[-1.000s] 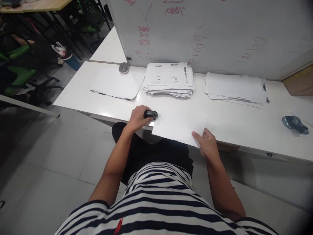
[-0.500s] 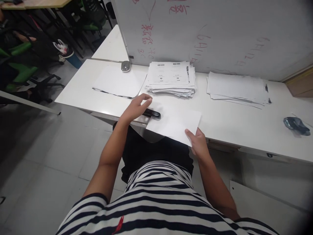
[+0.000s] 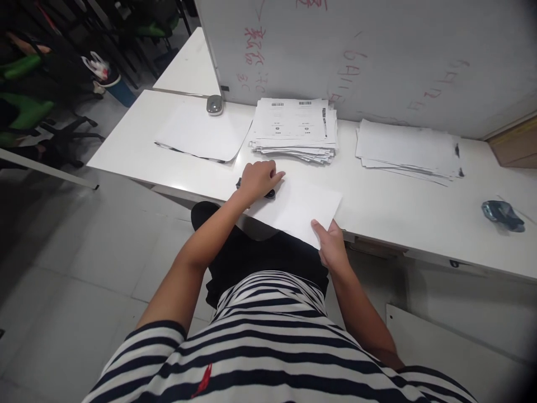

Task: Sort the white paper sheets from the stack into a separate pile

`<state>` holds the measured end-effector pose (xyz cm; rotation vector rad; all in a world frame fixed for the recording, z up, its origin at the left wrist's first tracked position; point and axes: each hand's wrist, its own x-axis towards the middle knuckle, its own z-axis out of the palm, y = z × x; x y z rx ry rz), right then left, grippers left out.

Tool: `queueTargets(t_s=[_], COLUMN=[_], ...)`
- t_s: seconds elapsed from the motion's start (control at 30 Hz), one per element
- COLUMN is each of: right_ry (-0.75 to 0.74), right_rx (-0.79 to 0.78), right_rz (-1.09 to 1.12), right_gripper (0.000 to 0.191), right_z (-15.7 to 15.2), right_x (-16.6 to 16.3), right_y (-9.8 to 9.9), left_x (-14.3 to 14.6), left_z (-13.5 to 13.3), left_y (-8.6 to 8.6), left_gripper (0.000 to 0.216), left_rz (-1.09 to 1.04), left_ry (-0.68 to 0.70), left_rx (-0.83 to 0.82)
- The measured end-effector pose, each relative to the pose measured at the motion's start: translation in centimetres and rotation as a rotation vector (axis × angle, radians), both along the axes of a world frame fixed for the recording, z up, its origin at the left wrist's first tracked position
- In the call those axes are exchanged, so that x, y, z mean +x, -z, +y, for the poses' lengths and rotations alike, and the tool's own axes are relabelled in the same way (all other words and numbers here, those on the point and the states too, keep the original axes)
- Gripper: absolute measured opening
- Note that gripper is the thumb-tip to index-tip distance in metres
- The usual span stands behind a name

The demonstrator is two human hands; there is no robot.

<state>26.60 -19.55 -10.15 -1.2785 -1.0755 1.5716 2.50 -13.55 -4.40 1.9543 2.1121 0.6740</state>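
A blank white sheet [image 3: 300, 204] lies at the near edge of the white table [image 3: 419, 212], partly over the edge. My right hand [image 3: 331, 246] pinches its near corner, thumb on top. My left hand [image 3: 258, 179] rests at the sheet's left corner with its fingers stretched flat and pointing right. It lies over a small black stapler [image 3: 269, 194], of which only the ends show under the palm.
A thick stack of printed sheets [image 3: 293, 126] and a second paper stack [image 3: 409, 148] sit at the back, below a whiteboard [image 3: 377, 50]. A loose sheet [image 3: 201, 134] and a small grey device [image 3: 214, 104] lie left. A dark object [image 3: 501, 212] is far right. Green chairs [image 3: 20, 115] stand left.
My left hand let go of the stapler, lifted with fingers apart, then came down flat over it at the sheet's corner. My right hand pulled the sheet slightly left.
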Motion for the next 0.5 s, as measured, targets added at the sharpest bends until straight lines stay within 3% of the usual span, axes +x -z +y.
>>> queueTargets(t_s=[0.1, 0.17, 0.33, 0.5], right_ry=[-0.013, -0.018, 0.001, 0.067], right_rx=[0.007, 0.015, -0.023, 0.076], right_rz=[0.022, 0.027, -0.127, -0.326], right_gripper=[0.048, 0.047, 0.044, 0.034], right_z=[-0.1, 0.0, 1.1, 2.4], right_x=[0.1, 0.4, 2.9, 6.8], right_y=[0.1, 0.2, -0.6, -3.0], left_x=[-1.5, -2.7, -5.2, -5.9], left_z=[-1.1, -2.0, -3.7, -3.4], left_y=[-0.6, -0.5, 1.8, 4.1], left_gripper=[0.037, 0.042, 0.038, 0.035], left_rz=[-0.235, -0.273, -0.073, -0.022], left_ry=[-0.021, 0.005, 0.112, 0.042], left_rx=[0.158, 0.221, 0.084, 0.079])
